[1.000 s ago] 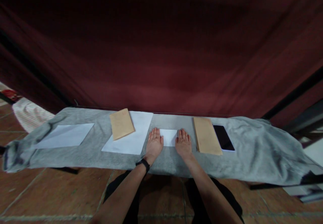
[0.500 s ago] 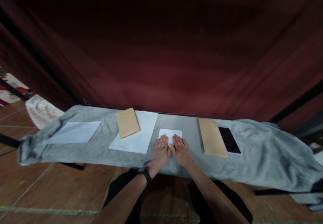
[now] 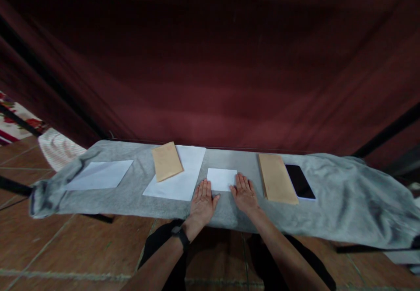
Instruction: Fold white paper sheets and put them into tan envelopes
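Note:
A small white piece of paper (image 3: 222, 179), perhaps folded, lies flat on the grey cloth in front of me. My left hand (image 3: 202, 200) rests flat at its left edge, fingers stretched out and thumb apart. At the right edge lies my right hand (image 3: 244, 192), palm down with fingers extended, its thumb by the paper's lower right corner. Left of my hands is a larger white sheet (image 3: 183, 177), with brown envelopes (image 3: 166, 162) on top of its left part. A stack of brown envelopes (image 3: 278, 179) lies to the right of my right hand.
A phone (image 3: 300, 181) with a dark screen lies beside the right-hand envelopes. Farther left is another white sheet (image 3: 100, 175). The grey cloth (image 3: 344, 203) covers the long narrow surface and is rumpled at both ends. A dark red panel (image 3: 210, 85) rises behind it.
My hands came together over the lower part of the small paper, then moved apart to its left and right edges. The view has shifted slightly; the other papers and phone stay in place.

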### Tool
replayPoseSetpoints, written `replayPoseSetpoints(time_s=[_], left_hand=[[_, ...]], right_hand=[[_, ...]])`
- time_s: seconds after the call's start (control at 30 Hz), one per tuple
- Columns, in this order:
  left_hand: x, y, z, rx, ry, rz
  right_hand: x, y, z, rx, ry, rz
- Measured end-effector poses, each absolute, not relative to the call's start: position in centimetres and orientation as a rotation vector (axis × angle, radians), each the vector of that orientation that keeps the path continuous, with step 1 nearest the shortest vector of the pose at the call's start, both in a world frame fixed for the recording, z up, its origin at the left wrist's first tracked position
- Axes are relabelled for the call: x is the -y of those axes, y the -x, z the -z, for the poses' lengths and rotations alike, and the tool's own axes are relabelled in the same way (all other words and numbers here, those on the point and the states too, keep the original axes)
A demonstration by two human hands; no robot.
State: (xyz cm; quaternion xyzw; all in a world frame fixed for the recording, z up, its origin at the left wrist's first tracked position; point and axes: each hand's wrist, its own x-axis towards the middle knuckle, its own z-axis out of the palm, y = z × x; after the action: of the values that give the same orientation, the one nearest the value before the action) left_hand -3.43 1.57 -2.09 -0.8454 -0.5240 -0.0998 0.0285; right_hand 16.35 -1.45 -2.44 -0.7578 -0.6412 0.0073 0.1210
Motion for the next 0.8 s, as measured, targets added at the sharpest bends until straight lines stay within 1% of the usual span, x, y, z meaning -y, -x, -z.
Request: replayPoseSetpoints(time_s=[0.27,0.47,0.57,0.67,0.8], left_hand=[[-1.1,3.2,1.8,1.646,2.565,0.358],[-0.5,2.9,1.8,1.683,2.548,0.357],[-0.7,2.8,1.1,1.679,2.545,0.401],[-3.4,4.1,-0.3,1.740,2.481,0.522],[-10.1,9.9,-2.7,2.228,2.123,0.764]], right_hand=[[1.6,-16.6,2.7,1.814,2.213,-0.029],[1.5,-16.9,1.9,1.795,2.273,-0.029],[1.3,-16.7,1.5,1.840,2.223,-0.025],[1.1,-16.3,1.3,1.908,2.115,-0.048],[1.0,-15.4,1.1,1.958,2.022,-0.079]])
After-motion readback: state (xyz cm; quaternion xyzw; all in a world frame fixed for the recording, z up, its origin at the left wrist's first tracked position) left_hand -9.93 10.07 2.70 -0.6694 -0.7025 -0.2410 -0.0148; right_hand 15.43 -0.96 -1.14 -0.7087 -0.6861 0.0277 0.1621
